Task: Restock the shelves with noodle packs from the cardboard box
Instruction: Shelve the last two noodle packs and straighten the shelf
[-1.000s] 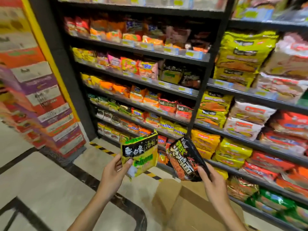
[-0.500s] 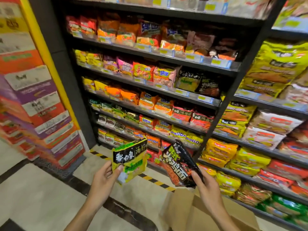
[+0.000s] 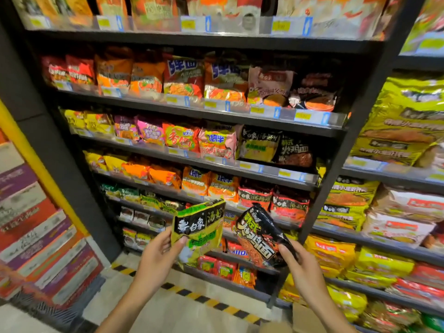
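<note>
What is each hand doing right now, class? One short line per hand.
Left hand: closed, holding the green and yellow noodle pack.
Right hand: closed, holding the black noodle pack.

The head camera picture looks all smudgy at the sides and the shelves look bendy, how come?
In the head view, the edges are motion-blurred: the stacked boxes on the left and the yellow packs on the right smear. The wide lens makes the shelf post lean. The middle is sharpest: the print is readable on the green pack in the left hand and the black pack in the right hand.
</note>
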A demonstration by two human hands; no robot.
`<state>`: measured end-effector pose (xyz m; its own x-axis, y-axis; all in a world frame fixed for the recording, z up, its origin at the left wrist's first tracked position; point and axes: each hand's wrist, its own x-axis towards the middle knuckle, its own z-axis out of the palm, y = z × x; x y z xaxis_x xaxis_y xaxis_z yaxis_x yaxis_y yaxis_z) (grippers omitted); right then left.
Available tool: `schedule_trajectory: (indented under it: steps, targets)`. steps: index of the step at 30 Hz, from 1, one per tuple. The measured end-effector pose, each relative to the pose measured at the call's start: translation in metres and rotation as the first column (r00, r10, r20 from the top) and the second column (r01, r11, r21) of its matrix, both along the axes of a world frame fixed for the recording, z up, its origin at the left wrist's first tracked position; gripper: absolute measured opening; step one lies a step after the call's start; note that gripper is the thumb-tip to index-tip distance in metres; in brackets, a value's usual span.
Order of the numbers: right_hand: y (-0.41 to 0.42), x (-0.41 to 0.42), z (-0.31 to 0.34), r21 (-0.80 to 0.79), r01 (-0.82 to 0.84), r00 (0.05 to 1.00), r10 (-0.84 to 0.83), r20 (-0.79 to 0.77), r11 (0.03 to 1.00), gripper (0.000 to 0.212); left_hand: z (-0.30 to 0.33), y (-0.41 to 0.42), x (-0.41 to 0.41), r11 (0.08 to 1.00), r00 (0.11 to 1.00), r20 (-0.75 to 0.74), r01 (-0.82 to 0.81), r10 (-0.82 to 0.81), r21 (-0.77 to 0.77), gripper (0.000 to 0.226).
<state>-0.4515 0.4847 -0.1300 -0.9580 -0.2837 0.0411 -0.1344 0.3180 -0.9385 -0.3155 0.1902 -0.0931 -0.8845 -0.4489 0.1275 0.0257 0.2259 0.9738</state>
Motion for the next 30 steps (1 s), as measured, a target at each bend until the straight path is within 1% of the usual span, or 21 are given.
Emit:
schedule_trajectory:
  steps: [2, 3, 5, 6, 8, 9, 10, 13, 14, 16, 19, 21, 23, 27, 30]
  targets:
    - [-0.008, -0.027, 0.003, -0.001, 0.022, 1.000, -0.022, -0.016, 1.000, 0.065, 0.000, -0.009, -0.030, 1.000, 1.000, -0.012, 0.021, -0.021, -0.009, 0.032]
    - [-0.011, -0.039, 0.002, -0.007, 0.032, 0.999, -0.032, -0.030, 0.999, 0.066, -0.001, -0.013, -0.043, 0.999, 0.999, -0.014, 0.034, -0.034, -0.013, 0.033]
    - [-0.018, -0.056, 0.004, -0.031, 0.052, 0.998, -0.053, -0.023, 0.998, 0.059, -0.001, -0.020, -0.069, 0.998, 0.998, -0.009, 0.067, -0.067, -0.013, 0.034]
    - [-0.020, -0.064, 0.004, -0.041, 0.078, 0.997, -0.078, -0.012, 0.996, 0.061, 0.000, -0.024, -0.082, 0.996, 0.997, -0.009, 0.083, -0.083, -0.014, 0.034]
    - [-0.024, -0.079, 0.003, -0.052, 0.139, 0.990, -0.138, 0.009, 0.989, 0.074, -0.001, -0.032, -0.110, 0.993, 0.992, -0.021, 0.120, -0.121, -0.013, 0.034]
    - [-0.025, -0.085, 0.002, -0.067, 0.153, 0.988, -0.154, -0.003, 0.986, 0.074, -0.001, -0.036, -0.126, 0.989, 0.989, -0.032, 0.145, -0.145, -0.009, 0.034]
    - [-0.027, -0.089, 0.003, -0.070, 0.176, 0.984, -0.177, -0.012, 0.982, 0.068, -0.001, -0.040, -0.142, 0.986, 0.985, -0.041, 0.169, -0.169, 0.000, 0.035]
    - [-0.033, -0.100, 0.007, -0.080, 0.262, 0.965, -0.263, -0.007, 0.962, 0.034, 0.006, -0.047, -0.190, 0.969, 0.966, -0.087, 0.245, -0.243, 0.016, 0.036]
    - [-0.034, -0.104, 0.010, -0.079, 0.280, 0.959, -0.282, -0.007, 0.957, 0.028, 0.009, -0.049, -0.206, 0.964, 0.960, -0.103, 0.265, -0.261, 0.022, 0.035]
    - [-0.037, -0.113, 0.016, -0.083, 0.336, 0.941, -0.337, 0.002, 0.938, 0.022, 0.016, -0.053, -0.239, 0.951, 0.944, -0.125, 0.310, -0.306, 0.010, 0.034]
    - [-0.040, -0.127, 0.018, -0.113, 0.419, 0.906, -0.423, -0.016, 0.901, 0.023, 0.024, -0.056, -0.284, 0.928, 0.916, -0.151, 0.370, -0.371, -0.036, 0.038]
    - [-0.039, -0.132, 0.022, -0.158, 0.459, 0.880, -0.472, -0.056, 0.874, 0.032, 0.031, -0.051, -0.310, 0.916, 0.900, -0.174, 0.394, -0.401, -0.073, 0.039]
    - [-0.038, -0.136, 0.029, -0.172, 0.466, 0.869, -0.486, -0.094, 0.868, 0.035, 0.039, -0.044, -0.331, 0.899, 0.879, -0.186, 0.428, -0.438, -0.095, 0.042]
    - [-0.036, -0.148, 0.041, -0.166, 0.480, 0.856, -0.501, -0.124, 0.861, 0.034, 0.043, -0.037, -0.372, 0.866, 0.843, -0.198, 0.481, -0.499, -0.136, 0.042]
    - [-0.030, -0.164, 0.048, -0.165, 0.469, 0.863, -0.490, -0.124, 0.867, 0.034, 0.046, -0.031, -0.391, 0.874, 0.854, -0.194, 0.458, -0.483, -0.160, 0.044]
